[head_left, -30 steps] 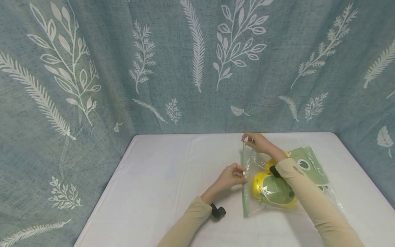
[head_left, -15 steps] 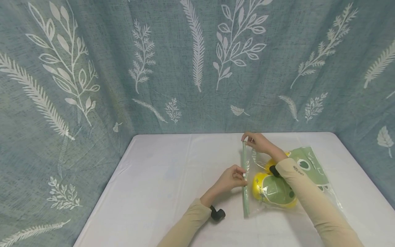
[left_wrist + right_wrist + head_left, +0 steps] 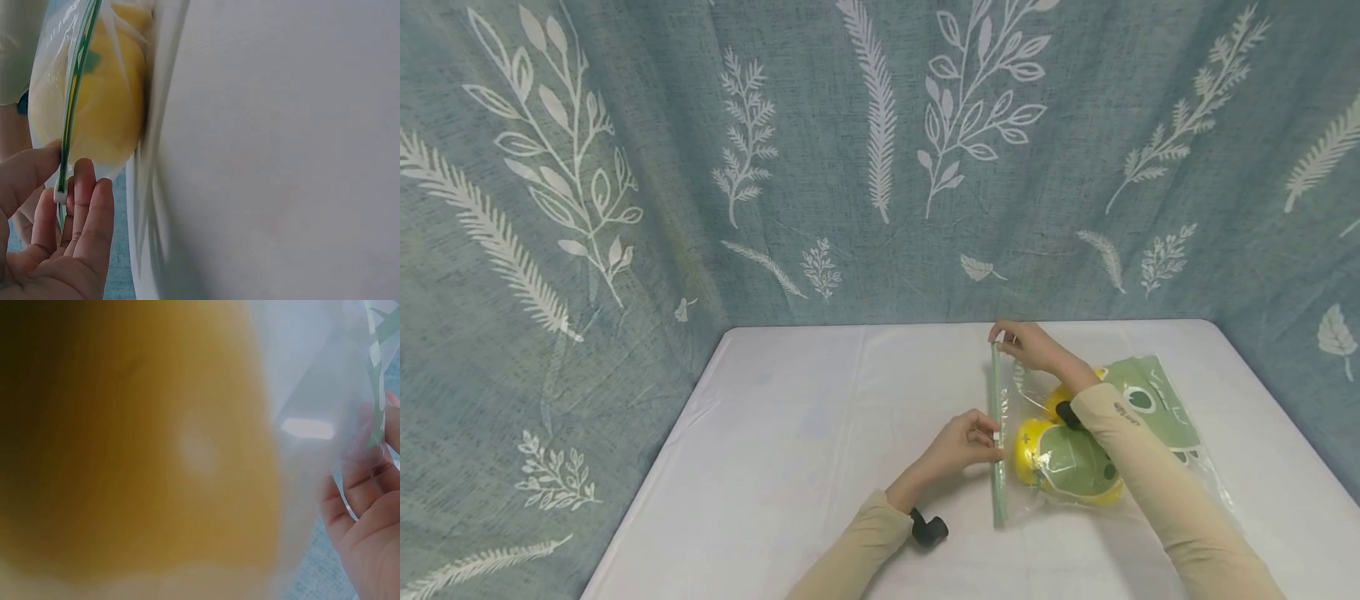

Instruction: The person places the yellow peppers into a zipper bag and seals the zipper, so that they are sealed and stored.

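Note:
A clear zip bag [image 3: 1165,429] with a green printed face lies on the right side of the table, its green zip strip [image 3: 998,496] facing left. Through the plastic shows a rounded yellow item [image 3: 1030,446]; its kind is unclear. My left hand [image 3: 955,446] pinches the zip strip around its white slider [image 3: 60,196], thumb on one side and fingers on the other in the left wrist view. At the strip's far end, my right hand [image 3: 1033,346] pinches the bag's corner. The yellow item [image 3: 156,456] fills much of the right wrist view, blurred.
A white cloth covers the table [image 3: 790,433]. Behind it and along both sides hangs a blue-green curtain [image 3: 820,167] with white leaf patterns. A black wrist-camera piece [image 3: 930,529] sits by the left cuff, and another [image 3: 1067,414] is at the right cuff.
My left hand and the white slider have moved a little along the zip strip, toward the near end. The right hand keeps its grip at the far corner, almost unmoved.

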Tool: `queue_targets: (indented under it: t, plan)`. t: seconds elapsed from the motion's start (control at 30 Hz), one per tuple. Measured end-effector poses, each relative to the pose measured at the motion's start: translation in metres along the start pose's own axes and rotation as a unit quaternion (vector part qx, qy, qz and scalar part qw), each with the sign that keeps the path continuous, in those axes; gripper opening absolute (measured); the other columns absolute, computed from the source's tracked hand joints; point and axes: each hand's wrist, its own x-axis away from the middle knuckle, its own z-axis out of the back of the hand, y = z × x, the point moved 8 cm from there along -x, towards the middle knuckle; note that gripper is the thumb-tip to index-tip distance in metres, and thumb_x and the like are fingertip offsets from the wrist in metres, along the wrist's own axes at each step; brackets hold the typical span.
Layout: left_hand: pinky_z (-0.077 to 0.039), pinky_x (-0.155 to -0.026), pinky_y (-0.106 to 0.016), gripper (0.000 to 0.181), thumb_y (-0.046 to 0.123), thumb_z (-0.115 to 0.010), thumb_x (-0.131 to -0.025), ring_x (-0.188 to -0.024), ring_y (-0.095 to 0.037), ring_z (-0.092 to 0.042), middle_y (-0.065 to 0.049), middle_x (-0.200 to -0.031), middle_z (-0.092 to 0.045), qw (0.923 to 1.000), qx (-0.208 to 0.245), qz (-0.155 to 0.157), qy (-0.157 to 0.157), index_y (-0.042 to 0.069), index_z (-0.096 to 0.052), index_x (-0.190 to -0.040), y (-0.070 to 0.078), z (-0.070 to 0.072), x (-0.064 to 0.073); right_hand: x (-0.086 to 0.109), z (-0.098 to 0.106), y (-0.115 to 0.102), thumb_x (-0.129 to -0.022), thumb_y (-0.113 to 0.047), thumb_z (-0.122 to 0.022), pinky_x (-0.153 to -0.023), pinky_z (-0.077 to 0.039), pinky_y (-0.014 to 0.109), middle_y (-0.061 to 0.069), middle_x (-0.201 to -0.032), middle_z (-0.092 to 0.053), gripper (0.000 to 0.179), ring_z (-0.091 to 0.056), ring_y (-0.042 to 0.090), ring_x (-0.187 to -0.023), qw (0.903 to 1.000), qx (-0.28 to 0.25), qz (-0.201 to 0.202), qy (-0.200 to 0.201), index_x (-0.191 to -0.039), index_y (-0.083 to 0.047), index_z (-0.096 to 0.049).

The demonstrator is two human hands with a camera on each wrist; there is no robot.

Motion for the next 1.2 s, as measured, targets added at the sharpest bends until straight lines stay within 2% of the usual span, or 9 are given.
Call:
queue_targets:
  t: [0.13,0.33,0.5,0.73,0.93,1.03,1.17,1.2]
  plan:
    - [-0.049,-0.069,-0.015,0.033,0.003,-0.073,-0.077,-0.080,-0.010,-0.062,-0.012,-0.096,-0.065,1.0000,0.006,0.004,-0.001,0.000,-0.057,-0.106,-0.004,-0.001,0.002,0.000,0.000,0.001,-0.093,-0.005,-0.053,-0.063,-0.047,0.031,0.012,-0.082,-0.060,0.013,-0.053,0.015,-0.068,1.0000,0.001,-0.002,-0.001,-0.105,-0.007,-0.059]
    - [-0.049,-0.067,-0.016,0.033,0.003,-0.073,-0.077,-0.076,-0.005,-0.059,-0.010,-0.092,-0.064,0.9997,0.019,0.004,-0.012,0.000,-0.057,-0.106,-0.004,-0.005,0.010,0.000,0.001,0.001,-0.094,-0.005,-0.052,-0.063,-0.046,0.032,0.013,-0.084,-0.059,0.014,-0.052,0.016,-0.069,0.9999,0.000,-0.009,-0.005,-0.106,-0.006,-0.058]
    - [-0.048,-0.066,-0.015,0.034,0.003,-0.072,-0.077,-0.074,-0.005,-0.059,-0.014,-0.090,-0.065,0.9996,0.022,0.006,-0.013,-0.001,-0.056,-0.106,-0.003,-0.007,0.013,-0.001,0.001,0.002,-0.094,-0.006,-0.051,-0.063,-0.047,0.032,0.013,-0.085,-0.059,0.015,-0.053,0.017,-0.069,0.9999,0.000,-0.012,-0.008,-0.107,-0.005,-0.058]
    - [-0.047,-0.064,-0.014,0.033,0.001,-0.072,-0.077,-0.073,-0.005,-0.059,-0.011,-0.087,-0.065,0.9992,0.025,0.021,-0.021,-0.001,-0.056,-0.106,-0.003,-0.011,0.020,-0.001,0.001,0.003,-0.094,-0.006,-0.051,-0.064,-0.047,0.033,0.009,-0.083,-0.059,0.017,-0.053,0.017,-0.070,0.9999,0.003,-0.011,-0.009,-0.109,-0.002,-0.058]
    - [-0.047,-0.063,-0.014,0.032,-0.002,-0.071,-0.077,-0.073,-0.006,-0.059,-0.015,-0.088,-0.066,0.9983,0.045,0.025,-0.028,-0.002,-0.055,-0.105,-0.007,-0.017,0.024,-0.001,0.002,0.004,-0.094,-0.007,-0.052,-0.063,-0.047,0.032,0.008,-0.082,-0.058,0.016,-0.053,0.016,-0.070,1.0000,0.002,-0.008,-0.006,-0.109,-0.004,-0.057]
    - [-0.047,-0.063,-0.013,0.032,-0.004,-0.069,-0.077,-0.073,-0.008,-0.059,-0.018,-0.090,-0.066,0.9981,0.049,0.025,-0.026,-0.004,-0.055,-0.105,-0.002,-0.017,0.028,-0.001,0.003,0.005,-0.094,-0.007,-0.052,-0.062,-0.046,0.031,0.008,-0.081,-0.058,0.017,-0.052,0.016,-0.069,0.9999,0.001,-0.009,-0.004,-0.110,-0.004,-0.057]
    - [-0.046,-0.062,-0.013,0.032,-0.003,-0.070,-0.077,-0.074,-0.008,-0.059,-0.016,-0.089,-0.065,0.9984,0.042,0.027,-0.026,-0.003,-0.055,-0.105,0.001,-0.016,0.031,-0.001,0.004,0.003,-0.094,-0.006,-0.052,-0.062,-0.046,0.031,0.008,-0.081,-0.058,0.018,-0.052,0.016,-0.069,1.0000,-0.001,-0.006,-0.002,-0.110,-0.003,-0.057]
    - [-0.047,-0.063,-0.014,0.032,-0.002,-0.070,-0.077,-0.074,-0.008,-0.059,-0.015,-0.089,-0.065,0.9984,0.040,0.028,-0.027,-0.002,-0.055,-0.105,-0.002,-0.017,0.031,-0.001,0.004,0.003,-0.094,-0.006,-0.052,-0.062,-0.046,0.031,0.008,-0.081,-0.058,0.017,-0.052,0.016,-0.069,1.0000,-0.002,-0.006,-0.002,-0.110,-0.004,-0.057]
